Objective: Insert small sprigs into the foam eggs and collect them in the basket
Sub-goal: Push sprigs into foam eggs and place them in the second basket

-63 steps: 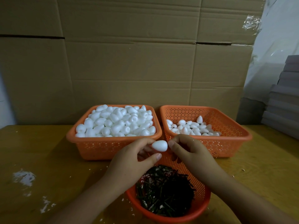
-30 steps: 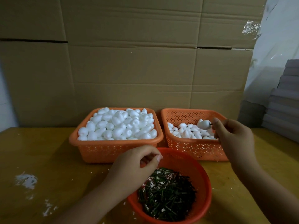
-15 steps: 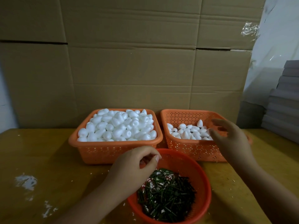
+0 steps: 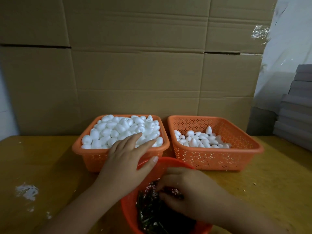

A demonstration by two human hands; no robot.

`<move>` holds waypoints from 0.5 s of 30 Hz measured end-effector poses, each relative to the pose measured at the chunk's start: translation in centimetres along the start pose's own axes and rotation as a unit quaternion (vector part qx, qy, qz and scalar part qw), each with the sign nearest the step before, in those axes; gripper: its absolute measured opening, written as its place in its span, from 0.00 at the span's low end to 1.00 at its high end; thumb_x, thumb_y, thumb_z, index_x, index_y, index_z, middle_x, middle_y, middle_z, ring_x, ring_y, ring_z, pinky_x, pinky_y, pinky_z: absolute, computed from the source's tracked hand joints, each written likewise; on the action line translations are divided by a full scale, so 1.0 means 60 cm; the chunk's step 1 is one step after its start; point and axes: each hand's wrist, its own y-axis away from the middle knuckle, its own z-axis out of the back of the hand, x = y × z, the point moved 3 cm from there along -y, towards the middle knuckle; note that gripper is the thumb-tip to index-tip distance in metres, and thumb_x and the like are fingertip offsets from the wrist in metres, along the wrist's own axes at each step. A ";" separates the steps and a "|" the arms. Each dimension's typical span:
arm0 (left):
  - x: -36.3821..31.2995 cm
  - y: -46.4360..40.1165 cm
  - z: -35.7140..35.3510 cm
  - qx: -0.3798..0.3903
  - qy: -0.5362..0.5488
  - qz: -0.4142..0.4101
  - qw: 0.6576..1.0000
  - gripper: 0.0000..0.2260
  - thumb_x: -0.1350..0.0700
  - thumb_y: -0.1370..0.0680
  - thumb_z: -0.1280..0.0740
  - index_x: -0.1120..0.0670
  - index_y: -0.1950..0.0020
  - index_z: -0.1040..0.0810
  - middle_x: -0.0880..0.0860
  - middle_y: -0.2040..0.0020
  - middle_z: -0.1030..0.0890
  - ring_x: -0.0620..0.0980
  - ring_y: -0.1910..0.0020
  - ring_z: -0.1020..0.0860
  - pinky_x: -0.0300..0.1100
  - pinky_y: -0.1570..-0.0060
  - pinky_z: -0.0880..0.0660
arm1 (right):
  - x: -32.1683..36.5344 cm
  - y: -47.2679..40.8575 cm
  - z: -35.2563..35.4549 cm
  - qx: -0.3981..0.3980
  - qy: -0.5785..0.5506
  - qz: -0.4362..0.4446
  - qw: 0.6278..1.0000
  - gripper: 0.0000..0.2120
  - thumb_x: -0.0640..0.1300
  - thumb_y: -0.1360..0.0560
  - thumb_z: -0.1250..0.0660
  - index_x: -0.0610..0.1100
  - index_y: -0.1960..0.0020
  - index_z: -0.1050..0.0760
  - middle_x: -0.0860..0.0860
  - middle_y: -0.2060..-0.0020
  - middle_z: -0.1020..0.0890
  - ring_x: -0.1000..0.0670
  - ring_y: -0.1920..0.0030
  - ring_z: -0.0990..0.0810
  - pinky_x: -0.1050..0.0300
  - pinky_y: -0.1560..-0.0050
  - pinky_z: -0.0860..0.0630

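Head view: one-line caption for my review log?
Left hand reaches over white foam eggs in a square orange basket; right hand digs into dark sprigs.

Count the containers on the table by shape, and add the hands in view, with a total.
Square orange baskets: 2, the full egg basket and the collecting basket
Round orange bowls: 1, the sprig bowl
Hands: 2, the left hand and the right hand
Total: 5

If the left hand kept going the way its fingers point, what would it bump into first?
Most likely the heaped foam eggs in the left basket. The left hand reaches over the near rim, straight fingers pointing at the pile; whether they already touch is unclear.
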 end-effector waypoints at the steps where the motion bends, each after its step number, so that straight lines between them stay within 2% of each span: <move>1: 0.005 -0.002 -0.002 0.011 -0.007 -0.009 1.000 0.31 0.28 0.28 0.58 0.32 0.26 0.40 0.42 0.21 0.43 0.43 0.23 0.46 0.38 0.28 0.55 | 0.002 0.000 -0.004 0.017 0.012 0.002 1.000 0.13 0.54 0.24 0.37 0.55 0.41 0.21 0.60 0.44 0.22 0.59 0.44 0.25 0.65 0.43 0.29; 4: 0.001 -0.003 -0.003 0.038 -0.017 -0.054 0.998 0.31 0.27 0.29 0.61 0.28 0.26 0.48 0.42 0.20 0.47 0.42 0.23 0.49 0.34 0.32 0.62 | 0.004 0.002 -0.013 0.054 0.019 0.000 0.998 0.18 0.58 0.24 0.36 0.57 0.36 0.25 0.61 0.38 0.24 0.59 0.39 0.27 0.71 0.39 0.34; 7: -0.005 -0.003 -0.007 0.053 -0.039 -0.086 0.994 0.31 0.27 0.30 0.64 0.28 0.26 0.57 0.40 0.20 0.49 0.39 0.24 0.52 0.34 0.32 0.62 | 0.005 0.003 -0.016 0.077 0.023 -0.001 0.997 0.20 0.60 0.25 0.36 0.59 0.34 0.28 0.61 0.35 0.26 0.57 0.36 0.28 0.63 0.36 0.32; 12: -0.005 -0.002 -0.007 0.025 -0.032 -0.094 0.995 0.33 0.28 0.28 0.62 0.32 0.24 0.51 0.37 0.24 0.41 0.38 0.26 0.45 0.34 0.34 0.56 | 0.006 0.002 -0.019 0.088 0.026 -0.006 0.996 0.21 0.60 0.25 0.37 0.59 0.33 0.29 0.61 0.34 0.27 0.57 0.35 0.29 0.61 0.35 0.32; 15: -0.002 -0.004 -0.010 0.021 -0.025 -0.088 0.996 0.32 0.28 0.28 0.60 0.32 0.24 0.49 0.36 0.25 0.40 0.37 0.27 0.43 0.35 0.34 0.53 | 0.004 0.001 -0.021 0.092 0.028 -0.009 0.995 0.21 0.60 0.25 0.37 0.59 0.33 0.29 0.61 0.34 0.27 0.57 0.35 0.29 0.60 0.35 0.32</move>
